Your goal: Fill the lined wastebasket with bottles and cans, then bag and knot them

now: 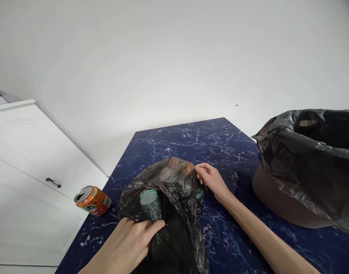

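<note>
The head camera looks down on a dark blue, white-veined marble-patterned tabletop [220,152] set against a plain white wall [163,57]. A crumpled black plastic rubbish bag [177,228] lies on it between the two hands, its mouth open toward the person. The left hand [128,243] grasps the bag's near edge, fingers curled over the plastic just below a clear plastic bottle with a green cap [150,203] that shows inside the opening. The right hand [210,180] pinches the bag's far rim beside a dim orange shape under the film. Left of the left hand, an opened orange drinks can [93,199] lies on its side at the table's edge. Beyond it stands a white cabinet [28,152] with a dark handle [53,182]. Well to the right of the right hand sits a round brown bin lined with black plastic [302,171].
</note>
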`<action>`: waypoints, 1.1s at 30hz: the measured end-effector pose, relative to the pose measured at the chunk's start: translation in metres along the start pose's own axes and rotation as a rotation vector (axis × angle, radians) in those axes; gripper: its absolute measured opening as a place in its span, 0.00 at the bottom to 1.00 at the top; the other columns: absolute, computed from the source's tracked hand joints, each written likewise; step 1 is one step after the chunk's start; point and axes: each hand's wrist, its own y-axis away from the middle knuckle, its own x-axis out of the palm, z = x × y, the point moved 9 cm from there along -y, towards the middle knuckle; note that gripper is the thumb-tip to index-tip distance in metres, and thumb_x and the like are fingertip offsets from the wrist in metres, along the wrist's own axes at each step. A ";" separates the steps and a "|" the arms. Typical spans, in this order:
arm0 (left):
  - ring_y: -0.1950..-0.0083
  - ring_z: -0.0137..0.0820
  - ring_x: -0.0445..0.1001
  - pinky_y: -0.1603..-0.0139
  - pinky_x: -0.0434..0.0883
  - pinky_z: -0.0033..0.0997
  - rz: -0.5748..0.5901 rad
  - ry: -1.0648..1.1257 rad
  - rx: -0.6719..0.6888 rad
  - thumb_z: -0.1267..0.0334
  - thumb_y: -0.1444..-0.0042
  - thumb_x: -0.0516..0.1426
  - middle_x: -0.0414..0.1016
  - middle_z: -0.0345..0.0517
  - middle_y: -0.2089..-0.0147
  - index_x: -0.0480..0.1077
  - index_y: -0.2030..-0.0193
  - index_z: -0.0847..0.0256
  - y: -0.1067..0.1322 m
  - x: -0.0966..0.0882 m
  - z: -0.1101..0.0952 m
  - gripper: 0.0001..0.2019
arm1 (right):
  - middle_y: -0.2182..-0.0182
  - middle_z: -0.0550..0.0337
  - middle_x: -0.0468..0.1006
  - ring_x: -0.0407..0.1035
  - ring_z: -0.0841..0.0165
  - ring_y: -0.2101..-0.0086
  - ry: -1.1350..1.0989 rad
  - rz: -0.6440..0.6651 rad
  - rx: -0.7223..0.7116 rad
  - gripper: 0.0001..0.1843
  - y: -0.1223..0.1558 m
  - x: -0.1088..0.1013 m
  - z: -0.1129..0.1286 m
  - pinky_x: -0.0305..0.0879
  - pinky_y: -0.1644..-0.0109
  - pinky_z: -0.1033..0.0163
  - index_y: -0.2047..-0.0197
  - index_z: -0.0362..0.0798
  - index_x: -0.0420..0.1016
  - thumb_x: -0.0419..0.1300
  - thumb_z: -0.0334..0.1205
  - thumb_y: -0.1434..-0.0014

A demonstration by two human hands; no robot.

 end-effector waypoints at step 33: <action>0.51 0.40 0.80 0.54 0.77 0.35 -0.205 0.155 0.057 0.78 0.45 0.56 0.72 0.46 0.44 0.77 0.44 0.44 0.028 -0.002 0.008 0.28 | 0.76 0.65 0.73 0.64 0.69 0.77 0.041 0.013 -0.010 0.21 0.001 0.001 0.001 0.54 0.71 0.61 0.62 0.49 0.76 0.65 0.60 0.42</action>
